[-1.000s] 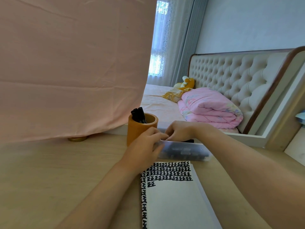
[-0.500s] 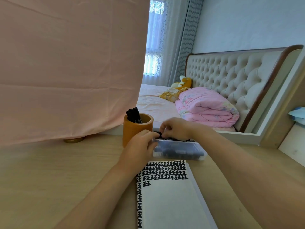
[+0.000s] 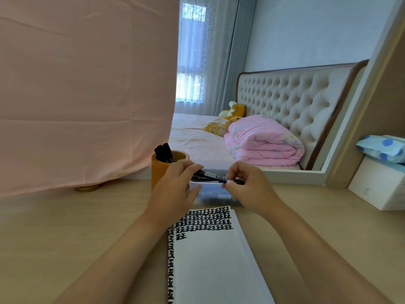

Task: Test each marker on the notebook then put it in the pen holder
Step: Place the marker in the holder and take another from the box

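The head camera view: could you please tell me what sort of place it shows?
Most likely a bedroom with a work desk: a bed with a cream tufted headboard, a folded pink quilt lying on it, and a curtained window beyond, all seen past the light wooden desk.

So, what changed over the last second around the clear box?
The marker came up out of the clear box: the right hand pinches its right end, the left hand holds the other, level above the box. The pen holder, its markers and the notebook stayed put.
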`<act>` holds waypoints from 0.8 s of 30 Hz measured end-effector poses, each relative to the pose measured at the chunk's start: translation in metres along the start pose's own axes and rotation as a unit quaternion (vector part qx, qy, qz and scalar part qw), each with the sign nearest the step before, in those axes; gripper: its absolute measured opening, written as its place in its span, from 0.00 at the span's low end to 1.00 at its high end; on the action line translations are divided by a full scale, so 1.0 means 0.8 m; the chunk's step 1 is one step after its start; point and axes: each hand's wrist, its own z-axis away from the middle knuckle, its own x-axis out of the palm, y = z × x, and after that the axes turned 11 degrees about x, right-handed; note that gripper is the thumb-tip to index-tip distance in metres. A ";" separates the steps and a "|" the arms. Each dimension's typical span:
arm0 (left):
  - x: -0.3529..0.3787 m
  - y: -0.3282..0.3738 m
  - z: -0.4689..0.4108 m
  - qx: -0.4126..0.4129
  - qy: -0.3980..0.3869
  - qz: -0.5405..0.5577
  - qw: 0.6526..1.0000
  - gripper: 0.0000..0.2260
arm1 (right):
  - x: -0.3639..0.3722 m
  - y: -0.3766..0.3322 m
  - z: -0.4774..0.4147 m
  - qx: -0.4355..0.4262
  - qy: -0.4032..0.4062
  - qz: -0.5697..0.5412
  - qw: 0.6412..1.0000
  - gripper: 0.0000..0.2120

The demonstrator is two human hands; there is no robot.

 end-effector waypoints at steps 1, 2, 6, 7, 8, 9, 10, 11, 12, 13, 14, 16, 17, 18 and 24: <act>0.000 0.000 0.002 0.014 -0.003 -0.008 1.000 0.19 | 0.001 0.005 0.006 0.005 -0.007 -0.013 1.000 0.09; 0.001 -0.001 0.003 0.028 -0.002 -0.010 1.000 0.17 | 0.003 0.010 0.011 0.006 -0.017 -0.015 1.000 0.12; 0.002 0.000 0.010 0.061 -0.017 -0.018 0.998 0.12 | 0.007 0.025 0.021 0.004 -0.041 0.068 0.997 0.12; 0.002 0.001 0.010 0.065 -0.020 -0.019 0.998 0.12 | 0.008 0.025 0.021 0.001 -0.042 0.093 0.995 0.12; 0.000 0.002 0.011 0.069 -0.023 -0.018 0.997 0.12 | 0.010 0.024 0.021 -0.001 -0.043 0.113 0.993 0.12; -0.001 0.004 0.010 0.075 -0.025 -0.018 0.997 0.12 | 0.011 0.020 0.022 -0.007 -0.045 0.127 0.991 0.13; -0.003 0.006 0.010 0.083 -0.026 -0.020 0.996 0.13 | 0.014 0.016 0.023 -0.018 -0.047 0.142 0.989 0.12; -0.004 0.006 0.010 0.092 -0.027 -0.023 0.995 0.13 | 0.017 0.012 0.024 -0.034 -0.048 0.161 0.985 0.10; -0.005 0.007 0.010 0.099 -0.027 -0.026 0.994 0.13 | 0.020 0.008 0.026 -0.050 -0.048 0.186 0.980 0.08; -0.007 0.007 0.010 0.102 -0.027 -0.025 0.994 0.12 | 0.022 0.005 0.027 -0.060 -0.049 0.213 0.974 0.06; -0.009 0.006 0.010 0.102 -0.027 -0.025 0.994 0.11 | 0.024 0.003 0.027 -0.062 -0.051 0.237 0.968 0.06; -0.012 0.005 0.010 0.109 -0.035 -0.034 0.993 0.11 | 0.024 0.004 0.025 -0.059 -0.064 0.267 0.960 0.09; -0.014 0.004 0.010 0.119 -0.044 -0.042 0.991 0.11 | 0.024 0.004 0.025 -0.059 -0.070 0.268 0.959 0.10; -0.017 0.004 0.010 0.128 -0.054 -0.049 0.989 0.11 | 0.023 0.003 0.025 -0.059 -0.077 0.261 0.960 0.10; -0.032 0.007 0.008 0.178 -0.065 -0.095 0.977 0.10 | 0.023 -0.002 0.027 -0.014 -0.134 0.213 0.968 0.10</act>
